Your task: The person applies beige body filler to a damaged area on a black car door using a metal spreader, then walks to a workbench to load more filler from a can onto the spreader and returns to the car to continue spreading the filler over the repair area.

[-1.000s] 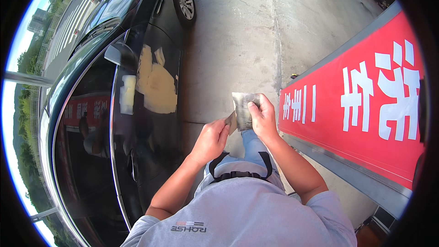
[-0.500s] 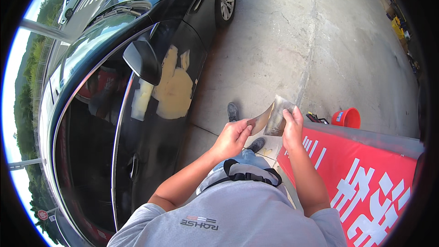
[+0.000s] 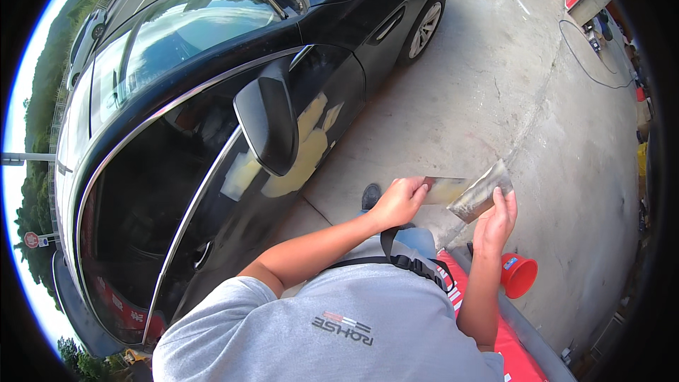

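My left hand (image 3: 400,203) is closed on the end of a thin, flat putty spreader (image 3: 445,189). My right hand (image 3: 495,222) grips a grey, smeared flat plate (image 3: 479,194), the thumb lying along its face. The spreader's far end meets or overlaps the plate's left edge; which of these I cannot tell. To the left stands a black car. Its door carries a dull tan putty patch (image 3: 305,159) and a paler patch (image 3: 241,175), both partly behind the side mirror (image 3: 267,126).
A red bucket (image 3: 520,277) stands on the concrete floor (image 3: 481,92) beside my right forearm. Next to it lies a red banner (image 3: 511,348) with white markings. A dark cable (image 3: 590,78) curves across the floor at the far right, near assorted equipment.
My view has turned left, so the car and bucket sit differently in it. Both hands have shifted right in the picture, still holding the spreader and the plate, which are now tilted differently.
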`<state>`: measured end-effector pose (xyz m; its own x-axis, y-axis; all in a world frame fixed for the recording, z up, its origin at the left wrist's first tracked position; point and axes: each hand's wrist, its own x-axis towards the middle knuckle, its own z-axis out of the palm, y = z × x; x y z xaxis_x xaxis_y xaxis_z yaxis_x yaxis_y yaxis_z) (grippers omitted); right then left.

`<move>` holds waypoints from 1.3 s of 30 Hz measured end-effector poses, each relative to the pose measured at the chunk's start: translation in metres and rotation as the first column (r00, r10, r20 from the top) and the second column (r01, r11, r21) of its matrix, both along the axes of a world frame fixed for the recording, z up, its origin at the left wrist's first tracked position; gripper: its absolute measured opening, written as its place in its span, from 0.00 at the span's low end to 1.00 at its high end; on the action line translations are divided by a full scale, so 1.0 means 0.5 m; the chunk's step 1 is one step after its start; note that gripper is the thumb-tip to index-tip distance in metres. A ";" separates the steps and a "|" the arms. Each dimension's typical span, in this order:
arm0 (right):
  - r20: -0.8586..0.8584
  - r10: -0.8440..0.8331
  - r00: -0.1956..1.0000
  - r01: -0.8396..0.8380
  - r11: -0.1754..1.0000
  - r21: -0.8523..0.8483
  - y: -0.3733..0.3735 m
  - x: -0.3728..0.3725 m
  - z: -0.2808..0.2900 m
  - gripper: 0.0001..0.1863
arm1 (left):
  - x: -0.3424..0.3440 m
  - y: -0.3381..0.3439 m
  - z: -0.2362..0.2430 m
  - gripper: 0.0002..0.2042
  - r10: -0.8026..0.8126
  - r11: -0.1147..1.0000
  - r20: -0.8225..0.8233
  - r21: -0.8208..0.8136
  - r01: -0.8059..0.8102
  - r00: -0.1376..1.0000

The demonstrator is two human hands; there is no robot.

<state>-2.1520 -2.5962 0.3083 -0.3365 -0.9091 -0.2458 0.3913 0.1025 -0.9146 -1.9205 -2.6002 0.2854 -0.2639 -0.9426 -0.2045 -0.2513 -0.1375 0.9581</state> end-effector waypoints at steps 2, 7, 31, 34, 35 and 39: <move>0.032 -0.022 0.999 0.018 0.993 0.116 -0.046 -0.038 -0.010 0.10 | -0.024 -0.051 -0.004 0.08 0.095 0.995 -0.001 0.010 -0.095 0.995; -0.044 0.051 0.998 -0.040 0.971 0.236 -0.111 -0.115 -0.041 0.14 | -0.158 -0.170 0.001 0.08 -0.023 0.881 0.006 -0.472 0.023 1.000; 0.246 0.070 0.967 -0.146 0.942 0.302 -0.395 -1.111 0.029 0.11 | -1.133 -0.815 0.219 0.13 -0.486 -0.322 0.633 -0.770 0.550 0.602; 0.139 0.129 0.982 -0.163 0.949 0.272 -0.427 -1.149 0.041 0.10 | -1.231 -0.871 0.207 0.14 -0.497 -0.330 0.631 -0.773 0.542 0.596; 0.165 0.128 0.978 -0.161 0.965 0.206 -0.438 -1.171 0.048 0.09 | -1.263 -0.897 0.200 0.15 -0.499 -0.332 0.632 -0.771 0.543 0.593; 0.261 0.079 0.962 -0.127 0.976 0.175 -0.515 -1.307 0.061 0.11 | -1.392 -1.028 0.148 0.15 -0.540 -0.180 0.627 -0.737 0.651 0.561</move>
